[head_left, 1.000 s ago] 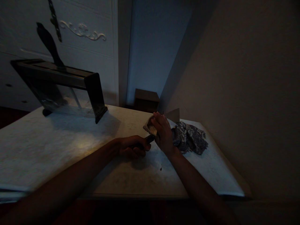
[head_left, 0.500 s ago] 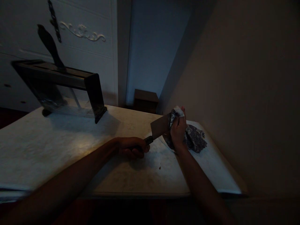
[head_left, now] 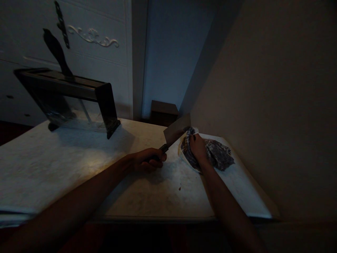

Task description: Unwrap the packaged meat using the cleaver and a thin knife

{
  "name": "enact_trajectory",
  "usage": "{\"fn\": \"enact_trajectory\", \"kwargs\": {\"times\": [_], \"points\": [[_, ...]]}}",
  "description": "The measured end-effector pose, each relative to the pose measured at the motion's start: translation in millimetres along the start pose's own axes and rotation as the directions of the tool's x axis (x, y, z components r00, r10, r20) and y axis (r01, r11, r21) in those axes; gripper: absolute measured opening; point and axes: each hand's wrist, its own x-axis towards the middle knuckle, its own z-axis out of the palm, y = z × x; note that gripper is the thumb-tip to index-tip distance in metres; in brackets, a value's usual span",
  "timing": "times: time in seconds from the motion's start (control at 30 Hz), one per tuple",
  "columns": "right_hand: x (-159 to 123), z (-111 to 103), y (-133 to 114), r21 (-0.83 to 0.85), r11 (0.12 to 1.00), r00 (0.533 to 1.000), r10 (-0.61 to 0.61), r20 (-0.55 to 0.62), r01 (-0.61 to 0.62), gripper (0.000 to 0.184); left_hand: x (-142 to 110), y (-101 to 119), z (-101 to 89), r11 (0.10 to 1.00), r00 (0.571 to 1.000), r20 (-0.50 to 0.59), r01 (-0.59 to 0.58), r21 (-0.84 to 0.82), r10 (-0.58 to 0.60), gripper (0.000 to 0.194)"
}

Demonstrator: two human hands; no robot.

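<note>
My left hand (head_left: 147, 161) is closed round the dark handle of a cleaver (head_left: 176, 130), whose broad blade points up and away to the right. My right hand (head_left: 198, 149) grips a dark patterned cloth (head_left: 219, 156) that lies bunched on the pale table (head_left: 79, 165), right beside the blade's far end. The room is dim.
A dark knife stand (head_left: 65, 95) with one black-handled knife (head_left: 56, 51) stuck in it stands at the table's back left. A plain wall runs along the right side. A small dark box (head_left: 163, 112) sits behind the table by a doorway. A small speck (head_left: 180, 188) lies on the table.
My right hand slid with the cloth from the blade's base to its tip, then dropped onto the bunched cloth. The blade tilted up and away.
</note>
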Motion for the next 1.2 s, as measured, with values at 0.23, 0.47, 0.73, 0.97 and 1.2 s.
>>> {"fn": "enact_trajectory", "kwargs": {"times": [0.23,0.47,0.73,0.97,1.2], "points": [[-7.0,-4.7,-9.5,-0.066,0.992,0.978,-0.092,0.185,0.105,0.031,3.5,-1.0,4.7,0.968,0.956,-0.175,-0.217,0.125,0.237,0.018],[-7.3,-4.6,-8.8,0.116,0.989,0.978,-0.106,0.178,0.086,0.031,13.2,-3.3,8.7,0.894,0.821,-0.362,-0.366,0.258,0.441,0.029],[4.0,-3.8,-1.8,0.500,0.858,0.988,0.150,-0.030,-0.115,0.034,19.6,-3.9,11.0,0.780,0.512,-0.589,-0.441,0.444,0.625,0.038],[-4.7,-13.7,-23.1,0.766,0.556,0.943,0.260,0.208,-0.322,0.043,17.1,-0.6,10.2,0.744,0.376,-0.660,-0.494,0.451,0.650,0.025],[-21.1,-23.2,-55.4,0.802,0.493,0.942,0.175,0.286,-0.336,0.049,17.0,-4.7,6.2,0.651,0.188,-0.629,-0.332,0.682,0.755,0.020]]}}
